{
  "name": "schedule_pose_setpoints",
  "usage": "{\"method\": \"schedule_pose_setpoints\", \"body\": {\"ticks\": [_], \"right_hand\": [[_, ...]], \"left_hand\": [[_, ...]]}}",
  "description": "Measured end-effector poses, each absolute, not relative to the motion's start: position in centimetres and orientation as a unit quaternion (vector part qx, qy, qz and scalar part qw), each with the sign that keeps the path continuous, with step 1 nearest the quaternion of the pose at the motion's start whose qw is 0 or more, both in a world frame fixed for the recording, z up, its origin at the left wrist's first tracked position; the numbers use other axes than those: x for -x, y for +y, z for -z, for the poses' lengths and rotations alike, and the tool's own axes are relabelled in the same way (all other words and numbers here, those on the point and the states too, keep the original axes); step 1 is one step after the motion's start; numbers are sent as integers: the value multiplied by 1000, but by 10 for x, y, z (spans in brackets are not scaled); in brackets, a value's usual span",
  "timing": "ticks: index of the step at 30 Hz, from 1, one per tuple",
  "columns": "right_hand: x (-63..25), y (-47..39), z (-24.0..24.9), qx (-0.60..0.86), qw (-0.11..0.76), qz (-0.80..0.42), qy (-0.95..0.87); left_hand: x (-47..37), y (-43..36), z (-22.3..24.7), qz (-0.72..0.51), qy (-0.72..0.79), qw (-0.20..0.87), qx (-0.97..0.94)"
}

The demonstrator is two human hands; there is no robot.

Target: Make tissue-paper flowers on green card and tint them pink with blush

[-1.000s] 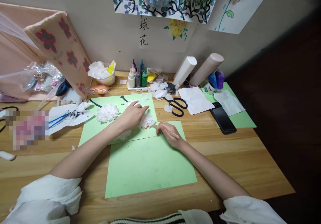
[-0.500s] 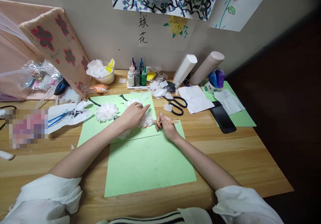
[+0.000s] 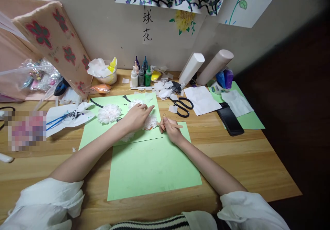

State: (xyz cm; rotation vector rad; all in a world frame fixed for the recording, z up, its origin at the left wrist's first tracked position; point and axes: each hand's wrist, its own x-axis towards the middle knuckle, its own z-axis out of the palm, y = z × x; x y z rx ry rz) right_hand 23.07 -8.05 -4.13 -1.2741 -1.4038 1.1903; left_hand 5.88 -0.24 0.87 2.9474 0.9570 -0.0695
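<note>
My right hand (image 3: 171, 130) is closed around a flat wooden craft stick (image 3: 176, 126). The stick's left end touches the edge of a white ruffled paper flower (image 3: 150, 123), which has a bit of orange at its lower rim. My left hand (image 3: 138, 116) lies over the flowers, one finger stretched out to the right; its other fingers are partly hidden. Another white flower (image 3: 109, 113) sits to the left on the green paper (image 3: 89, 134), below a dark painted stroke. More white petals show behind and under my left hand. A second green sheet (image 3: 154, 170) lies nearer to me.
Black-handled scissors (image 3: 183, 106), white paper scraps (image 3: 164, 89) and small paint bottles (image 3: 141, 76) lie beyond the green paper. A black phone (image 3: 231, 120) is at the right. On the left are a paper with blue sticks (image 3: 60, 119) and a flowered box (image 3: 55, 48).
The view has shifted slightly. Both hands stay nearly in place, with the craft stick still at the flower's edge.
</note>
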Motion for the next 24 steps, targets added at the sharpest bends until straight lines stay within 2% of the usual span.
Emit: {"method": "schedule_pose_setpoints", "body": {"ticks": [6,11,16,24], "right_hand": [[-232,-80,40,510,423,-468,-586],[-234,-84,43,519,469,-448,-557],[-233,-84,40,508,430,-453,-593],[-233,-85,40,491,414,-366,-673]], "left_hand": [[-60,-3,-7,34,316,34,-947],[-61,-4,-8,40,319,29,-947],[-61,-3,-8,47,314,14,-948],[-62,-6,-7,55,312,13,-948]]}}
